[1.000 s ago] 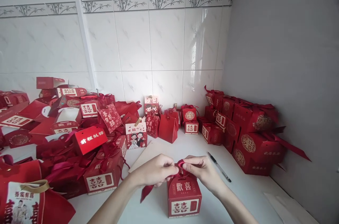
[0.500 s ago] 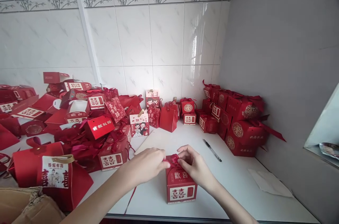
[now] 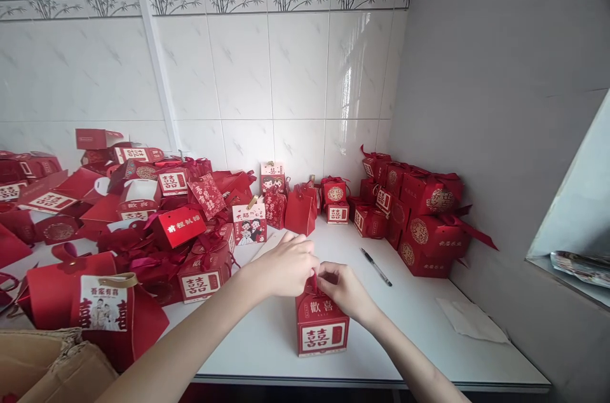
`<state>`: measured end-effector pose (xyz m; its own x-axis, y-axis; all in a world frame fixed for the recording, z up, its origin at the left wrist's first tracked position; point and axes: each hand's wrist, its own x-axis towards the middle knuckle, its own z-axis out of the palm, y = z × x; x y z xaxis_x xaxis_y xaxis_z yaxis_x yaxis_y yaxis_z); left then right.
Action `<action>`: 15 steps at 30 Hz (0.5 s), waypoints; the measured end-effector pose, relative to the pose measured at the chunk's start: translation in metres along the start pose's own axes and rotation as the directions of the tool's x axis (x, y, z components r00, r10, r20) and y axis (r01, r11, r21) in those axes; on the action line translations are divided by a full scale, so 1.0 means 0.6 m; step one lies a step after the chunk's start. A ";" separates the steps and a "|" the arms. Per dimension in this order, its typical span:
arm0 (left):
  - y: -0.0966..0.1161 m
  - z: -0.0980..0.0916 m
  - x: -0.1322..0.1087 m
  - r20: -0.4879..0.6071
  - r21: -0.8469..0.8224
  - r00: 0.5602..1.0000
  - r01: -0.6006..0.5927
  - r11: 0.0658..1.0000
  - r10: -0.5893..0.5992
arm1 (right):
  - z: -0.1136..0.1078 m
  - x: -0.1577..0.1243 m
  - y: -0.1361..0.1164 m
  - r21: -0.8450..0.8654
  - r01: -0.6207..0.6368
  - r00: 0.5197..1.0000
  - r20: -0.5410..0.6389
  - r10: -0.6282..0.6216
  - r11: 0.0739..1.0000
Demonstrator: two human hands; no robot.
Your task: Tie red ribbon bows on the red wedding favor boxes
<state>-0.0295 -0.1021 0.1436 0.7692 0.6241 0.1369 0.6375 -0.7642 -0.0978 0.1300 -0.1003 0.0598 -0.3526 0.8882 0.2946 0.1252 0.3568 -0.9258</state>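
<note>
A small red gift box with gold and white characters stands near the front edge of the white table. Both hands meet at its top. My left hand is closed in a pinch on the red ribbon above the box. My right hand is also closed, its fingers pinched on the same ribbon at the box's top right. Most of the ribbon is hidden by my fingers.
A heap of red gift boxes and bags fills the table's left side. Stacked red boxes line the grey right wall. A black pen and a white paper lie to the right. A cardboard box sits at the bottom left.
The ribbon tail that hung down left of the box is no longer visible. Both hands have drawn closer together over the box top. The camera view has pulled back slightly.
</note>
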 end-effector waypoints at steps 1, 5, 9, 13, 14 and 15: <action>0.000 -0.002 0.005 -0.006 -0.008 1.000 -0.018 1.000 0.018 | 0.001 0.000 0.001 0.009 0.001 1.000 -0.003 -0.001 1.000; -0.008 -0.005 0.020 -0.048 -0.180 0.998 0.026 0.983 -0.035 | 0.003 -0.002 0.007 0.049 -0.007 1.000 -0.022 0.008 0.999; -0.028 0.013 0.023 -0.077 -0.492 0.977 0.137 0.860 -0.200 | 0.000 -0.007 0.010 0.128 -0.019 0.999 -0.029 0.023 0.992; -0.044 0.056 0.018 -0.074 -0.609 0.952 0.193 0.770 -0.297 | -0.001 -0.012 0.011 0.169 -0.032 0.997 -0.065 0.043 0.985; -0.044 0.068 0.015 -0.070 -0.635 0.946 0.202 0.746 -0.316 | -0.001 -0.013 0.010 0.157 -0.030 0.996 -0.078 0.042 0.987; -0.043 0.078 0.013 -0.065 -0.659 0.941 0.208 0.723 -0.331 | -0.001 -0.013 0.010 0.141 -0.027 0.995 -0.090 0.040 0.990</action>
<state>-0.0380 -0.0697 0.1010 0.5103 0.8299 0.2254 0.5922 -0.5292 0.6076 0.1343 -0.1052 0.0520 -0.2619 0.9243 0.2775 0.0028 0.2883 -0.9575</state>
